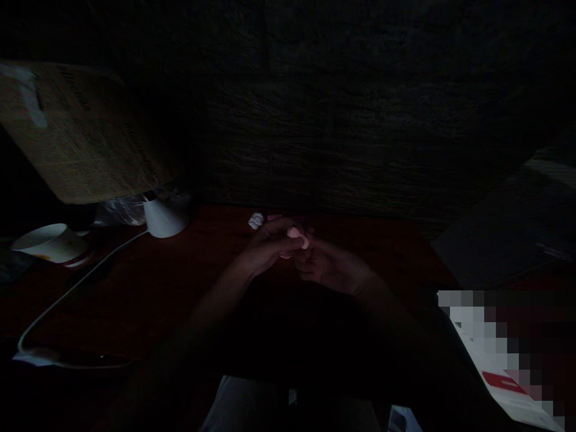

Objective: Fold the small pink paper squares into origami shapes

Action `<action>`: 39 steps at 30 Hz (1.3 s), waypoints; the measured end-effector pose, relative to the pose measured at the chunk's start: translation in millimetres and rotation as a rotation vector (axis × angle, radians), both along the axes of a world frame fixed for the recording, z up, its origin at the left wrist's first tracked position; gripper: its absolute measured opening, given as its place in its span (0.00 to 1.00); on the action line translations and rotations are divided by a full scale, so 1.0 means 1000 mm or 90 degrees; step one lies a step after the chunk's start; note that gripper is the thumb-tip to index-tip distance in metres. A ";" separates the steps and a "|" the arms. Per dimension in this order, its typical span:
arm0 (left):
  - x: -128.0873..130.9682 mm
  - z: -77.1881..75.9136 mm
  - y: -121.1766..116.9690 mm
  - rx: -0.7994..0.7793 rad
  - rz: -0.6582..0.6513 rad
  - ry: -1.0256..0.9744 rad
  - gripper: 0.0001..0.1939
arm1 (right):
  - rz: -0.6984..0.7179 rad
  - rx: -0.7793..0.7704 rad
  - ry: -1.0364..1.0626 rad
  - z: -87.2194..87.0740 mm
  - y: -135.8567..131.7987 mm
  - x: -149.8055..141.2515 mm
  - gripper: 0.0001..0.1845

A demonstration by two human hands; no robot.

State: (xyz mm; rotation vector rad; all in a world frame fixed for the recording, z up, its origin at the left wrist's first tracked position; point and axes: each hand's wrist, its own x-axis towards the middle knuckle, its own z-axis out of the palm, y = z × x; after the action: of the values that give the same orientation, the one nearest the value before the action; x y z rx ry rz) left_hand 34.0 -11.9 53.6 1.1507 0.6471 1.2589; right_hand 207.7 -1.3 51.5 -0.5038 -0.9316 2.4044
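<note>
Near the middle of the dim view, my left hand (pixel 265 249) is closed round a small, pale pink, soft-looking lump (pixel 294 233), with the thumb lying along it. From the right, my right hand (pixel 330 264) meets it, fingers curled and fingertips at the lump's right end. What the lump is made of cannot be told in this light. Below the left fingers a bit of something pinkish shows. Just behind my left hand lie a crumpled white wad (pixel 256 221) and a flat pink piece (pixel 274 216), partly hidden by the fingers.
The dark reddish wooden table (pixel 148 294) meets a dark wall (pixel 315 132). At left are a paper cup (pixel 49 243), a white cone-shaped lamp base (pixel 164 217) with a cable (pixel 85 281), and a cardboard box (pixel 90 132). A white-and-red packet (pixel 499 378) is at lower right.
</note>
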 end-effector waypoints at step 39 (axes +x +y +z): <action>0.015 -0.004 0.003 -0.099 0.082 -0.042 0.15 | -0.192 0.194 -0.033 -0.013 0.002 -0.015 0.21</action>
State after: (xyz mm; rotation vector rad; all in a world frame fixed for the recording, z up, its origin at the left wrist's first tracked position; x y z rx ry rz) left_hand 48.7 -9.3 49.7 0.9470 0.7654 1.3251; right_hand 193.0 0.9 39.0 -0.5478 -1.1319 1.9477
